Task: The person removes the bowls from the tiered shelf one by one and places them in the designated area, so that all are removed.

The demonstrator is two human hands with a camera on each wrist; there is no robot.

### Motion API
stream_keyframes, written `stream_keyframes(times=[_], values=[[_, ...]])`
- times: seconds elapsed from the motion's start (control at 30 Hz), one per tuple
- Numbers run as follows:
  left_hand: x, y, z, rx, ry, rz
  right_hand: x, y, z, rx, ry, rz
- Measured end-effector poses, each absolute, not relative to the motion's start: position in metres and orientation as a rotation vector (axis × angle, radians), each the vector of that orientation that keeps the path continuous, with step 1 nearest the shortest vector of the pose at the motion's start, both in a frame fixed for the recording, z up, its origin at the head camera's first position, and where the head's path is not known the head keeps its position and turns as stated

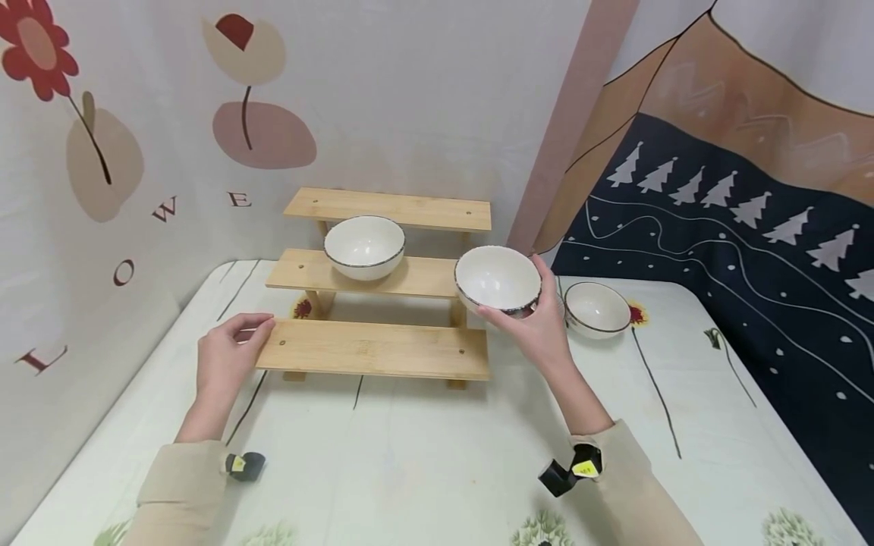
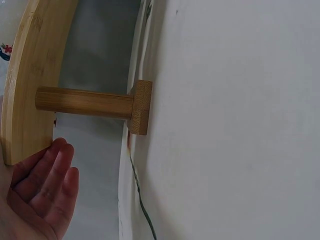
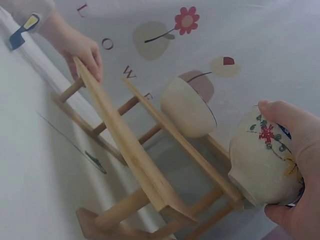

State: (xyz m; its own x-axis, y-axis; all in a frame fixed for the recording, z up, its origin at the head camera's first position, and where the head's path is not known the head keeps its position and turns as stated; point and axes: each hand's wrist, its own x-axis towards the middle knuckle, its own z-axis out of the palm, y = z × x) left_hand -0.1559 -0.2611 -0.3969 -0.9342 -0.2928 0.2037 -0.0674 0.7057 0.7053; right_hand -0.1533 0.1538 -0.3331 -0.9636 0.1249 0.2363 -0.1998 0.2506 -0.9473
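My right hand [image 1: 539, 326] grips a white bowl [image 1: 497, 279] by its right side, at the right end of the middle shelf. In the right wrist view this bowl [image 3: 260, 160] shows red and yellow flowers on its outside. My left hand [image 1: 228, 353] holds the left end of the lowest board of a three-step wooden rack [image 1: 372, 349]; in the left wrist view its fingers [image 2: 55, 185] lie at the board's edge, the thumb hidden. Another white bowl [image 1: 365, 246] stands upright on the middle shelf, left of centre.
A smaller white bowl [image 1: 597, 309] with a dark rim sits on the table right of my right hand. Behind the rack hangs a printed curtain [image 1: 410, 98], and a dark patterned cloth [image 1: 717, 227] borders the right side. A floral cloth [image 1: 382, 462] covers the table.
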Motion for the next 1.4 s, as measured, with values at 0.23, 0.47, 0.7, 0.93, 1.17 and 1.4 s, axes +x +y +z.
stream_keyframes(times=[0.23, 0.47, 0.7, 0.93, 1.17, 1.4], values=[[-0.155, -0.262, -0.399, 0.29, -2.62, -1.075, -0.145, 0.166, -0.338, 0.023, -2.249, 1.817], [-0.154, -0.262, -0.399, 0.303, -2.626, -1.076, -0.135, 0.177, -0.342, -0.047, -2.312, 1.757], [-0.154, -0.262, -0.398, 0.298, -2.622, -1.081, -0.129, 0.186, -0.351, -0.08, -2.309, 1.762], [-0.153, -0.261, -0.396, 0.306, -2.621, -1.097, -0.124, 0.194, -0.359, -0.123, -2.346, 1.712], [-0.155, -0.26, -0.395, 0.303, -2.623, -1.081, -0.12, 0.201, -0.37, -0.115, -2.341, 1.726], [-0.155, -0.259, -0.394, 0.297, -2.613, -1.088, -0.117, 0.209, -0.385, -0.133, -2.35, 1.749]])
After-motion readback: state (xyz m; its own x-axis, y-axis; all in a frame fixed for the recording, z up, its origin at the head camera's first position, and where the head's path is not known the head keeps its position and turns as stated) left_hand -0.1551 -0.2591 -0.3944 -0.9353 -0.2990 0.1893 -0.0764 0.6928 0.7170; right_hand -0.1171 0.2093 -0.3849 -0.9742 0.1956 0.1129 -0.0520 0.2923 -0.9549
